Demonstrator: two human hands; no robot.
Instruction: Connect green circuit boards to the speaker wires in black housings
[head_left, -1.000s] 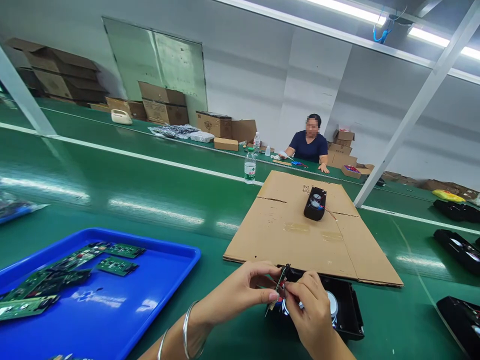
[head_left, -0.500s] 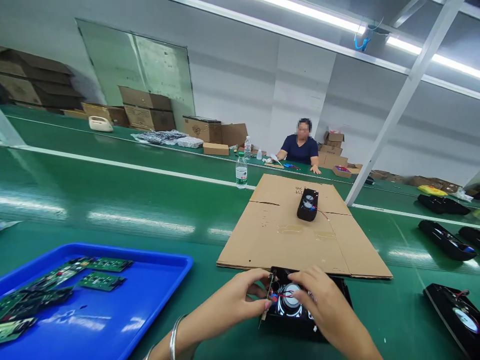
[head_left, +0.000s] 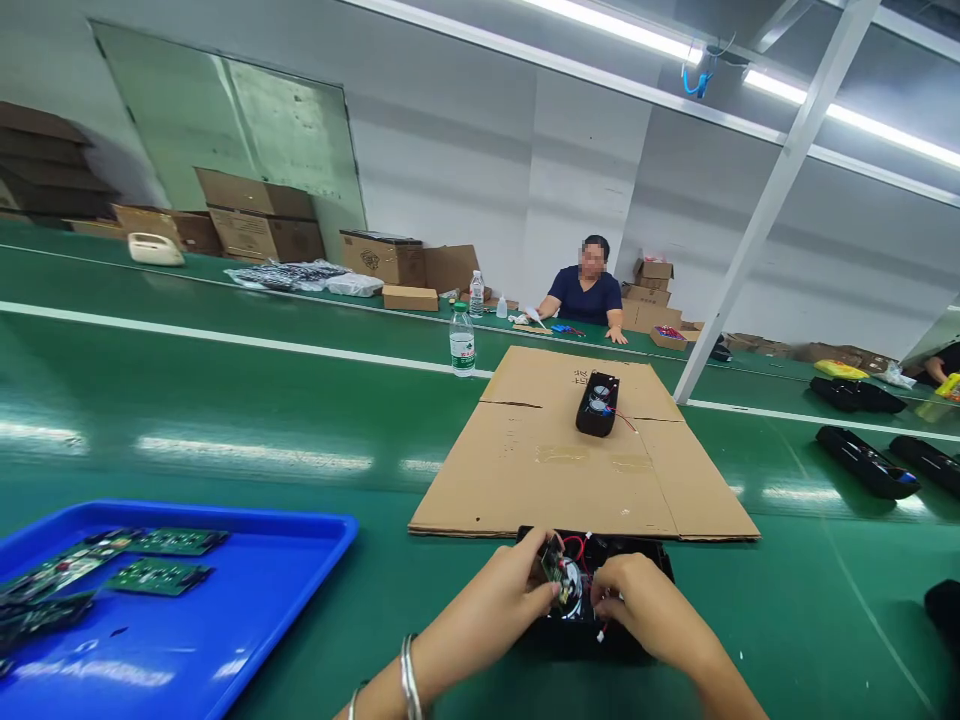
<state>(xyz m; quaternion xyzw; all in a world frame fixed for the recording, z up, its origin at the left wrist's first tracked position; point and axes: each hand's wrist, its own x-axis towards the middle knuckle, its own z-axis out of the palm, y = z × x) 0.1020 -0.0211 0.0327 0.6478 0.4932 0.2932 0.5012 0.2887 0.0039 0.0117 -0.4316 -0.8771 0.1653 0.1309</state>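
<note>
In the head view, the main danger is lying in the loose wiring. Red wires (head_left: pixel 576 543) are looping up inside the black housing (head_left: pixel 585 640), between the two hands, so a tug from either side could be straining a joint or pulling a lead free. A small white plug (head_left: pixel 601 635) is dangling just below the right hand (head_left: pixel 641 605), over the near side of the housing; it could be snagging on the rim or getting pinched there. The circuit board (head_left: pixel 555 568) is tilting beside the shiny round speaker (head_left: pixel 574 590) in the housing, and a slip of the thumb could be dropping it onto the speaker and marking either part.

As for the grip, the left hand (head_left: pixel 517 590) is holding the circuit board in a narrow pinch between thumb and fingers. The board is sitting at the fingertips, above the left part of the housing, with its component side partly showing. The right hand is bunching its fingers over the right part of the housing; whether it is gripping a wire I cannot tell, since the fingers are hiding their tips. Left of the housing, a blue tray (head_left: pixel 337 540) is holding more boards (head_left: pixel 161 576).
</note>
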